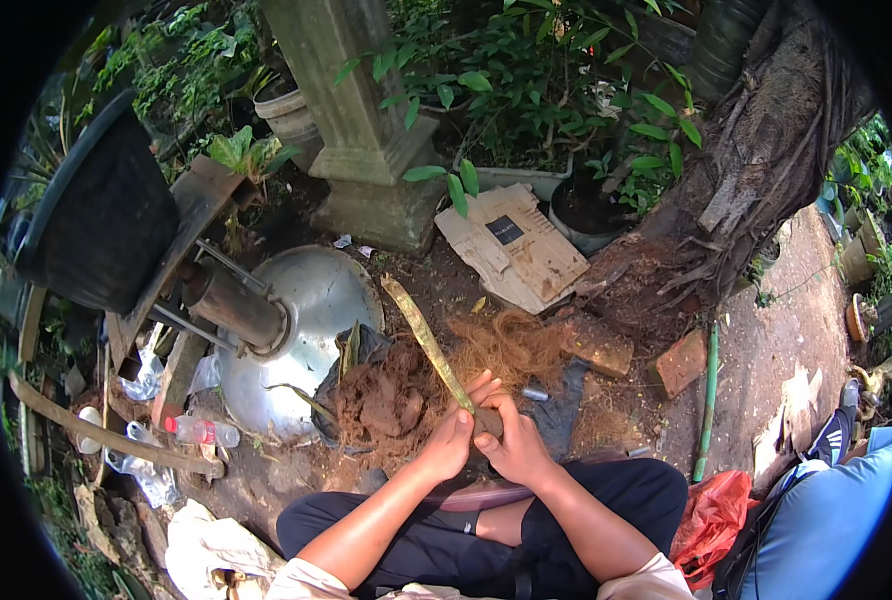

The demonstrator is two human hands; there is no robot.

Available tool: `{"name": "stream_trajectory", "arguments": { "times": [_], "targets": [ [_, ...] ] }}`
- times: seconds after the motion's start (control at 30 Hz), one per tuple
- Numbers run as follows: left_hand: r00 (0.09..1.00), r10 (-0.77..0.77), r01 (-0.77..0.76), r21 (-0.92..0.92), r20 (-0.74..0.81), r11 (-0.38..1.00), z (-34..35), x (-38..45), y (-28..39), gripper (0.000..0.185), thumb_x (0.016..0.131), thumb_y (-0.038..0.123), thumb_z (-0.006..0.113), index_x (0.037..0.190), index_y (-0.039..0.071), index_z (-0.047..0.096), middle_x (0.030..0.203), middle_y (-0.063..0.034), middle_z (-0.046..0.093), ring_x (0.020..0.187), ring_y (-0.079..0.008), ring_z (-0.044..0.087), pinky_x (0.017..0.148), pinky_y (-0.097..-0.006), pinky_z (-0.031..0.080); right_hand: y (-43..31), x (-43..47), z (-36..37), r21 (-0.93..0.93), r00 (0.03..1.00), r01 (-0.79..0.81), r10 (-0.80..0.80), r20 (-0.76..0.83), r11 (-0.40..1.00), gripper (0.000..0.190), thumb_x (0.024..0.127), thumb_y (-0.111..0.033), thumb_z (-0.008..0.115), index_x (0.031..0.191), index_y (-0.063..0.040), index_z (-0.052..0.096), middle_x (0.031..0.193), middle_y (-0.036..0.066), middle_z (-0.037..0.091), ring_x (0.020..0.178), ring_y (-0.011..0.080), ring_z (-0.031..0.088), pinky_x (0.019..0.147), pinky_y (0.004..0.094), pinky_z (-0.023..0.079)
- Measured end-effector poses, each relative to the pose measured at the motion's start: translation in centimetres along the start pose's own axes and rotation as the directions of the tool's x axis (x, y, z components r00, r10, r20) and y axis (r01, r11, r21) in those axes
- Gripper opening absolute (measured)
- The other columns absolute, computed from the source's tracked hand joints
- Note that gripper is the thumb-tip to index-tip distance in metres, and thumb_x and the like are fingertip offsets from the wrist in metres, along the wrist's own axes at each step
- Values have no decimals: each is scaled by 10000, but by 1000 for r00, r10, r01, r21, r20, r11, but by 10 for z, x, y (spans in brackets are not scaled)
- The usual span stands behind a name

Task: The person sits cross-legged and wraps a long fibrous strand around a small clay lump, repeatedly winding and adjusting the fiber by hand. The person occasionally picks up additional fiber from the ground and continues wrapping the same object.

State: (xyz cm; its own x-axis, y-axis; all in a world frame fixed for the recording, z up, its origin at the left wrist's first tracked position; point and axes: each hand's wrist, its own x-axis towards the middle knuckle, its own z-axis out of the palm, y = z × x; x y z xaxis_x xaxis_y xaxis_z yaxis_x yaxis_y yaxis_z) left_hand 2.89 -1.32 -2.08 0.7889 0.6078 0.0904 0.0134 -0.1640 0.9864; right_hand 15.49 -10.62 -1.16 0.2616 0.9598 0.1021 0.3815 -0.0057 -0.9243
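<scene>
A mottled yellow-green stem (425, 337), cut at its far end, leans up and away from my lap. My left hand (446, 444) is closed around its lower end. A lump of brown clay (488, 423) surrounds the stem's base, and my right hand (519, 442) grips it from the right; fingers hide part of it. Just left of the hands lies a mound of wet brown clay (389, 401) mixed with fibres, on a black plastic sheet (369, 343). Beyond my hands is a loose heap of brown coconut fibre (517, 341).
At left, a metal dish (318, 292) adjoins a stand bearing a black tub (104, 214). A plastic bottle (202, 432) lies near a curved wooden stick (115, 435). Bricks (678, 364), flattened cardboard (517, 247) and a green pole (707, 405) lie ahead. A person's blue-clad leg (828, 517) is at right.
</scene>
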Motion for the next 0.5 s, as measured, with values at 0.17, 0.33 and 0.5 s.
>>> {"name": "stream_trajectory", "arguments": {
  "times": [0.17,0.33,0.5],
  "targets": [
    [999,30,-29,34,-22,999,-1,1,-3,891,996,691,158,1414,-30,474,1499,-209,431,1398,-350,403,1166,-460,285,6,-2,4,73,1000,15,-15,0,997,589,992,-577,488,1215,-33,443,913,180,641,798,326,679,704,406,516],
    [995,59,-66,93,74,993,-8,-3,-12,863,1003,683,193,1365,-21,537,1420,-207,522,1350,-350,461,1124,-448,341,9,-15,10,317,991,-112,83,104,942,434,1047,-395,476,1254,-18,426,909,163,628,831,263,665,755,393,523],
    [995,51,-61,105,91,993,-8,-3,-18,859,1000,691,215,1399,-10,510,1414,-193,530,1328,-333,485,1107,-424,358,10,-20,9,507,940,-338,258,222,793,431,1050,-387,482,1278,-27,415,932,94,571,820,165,630,736,317,516]
  ]
}}
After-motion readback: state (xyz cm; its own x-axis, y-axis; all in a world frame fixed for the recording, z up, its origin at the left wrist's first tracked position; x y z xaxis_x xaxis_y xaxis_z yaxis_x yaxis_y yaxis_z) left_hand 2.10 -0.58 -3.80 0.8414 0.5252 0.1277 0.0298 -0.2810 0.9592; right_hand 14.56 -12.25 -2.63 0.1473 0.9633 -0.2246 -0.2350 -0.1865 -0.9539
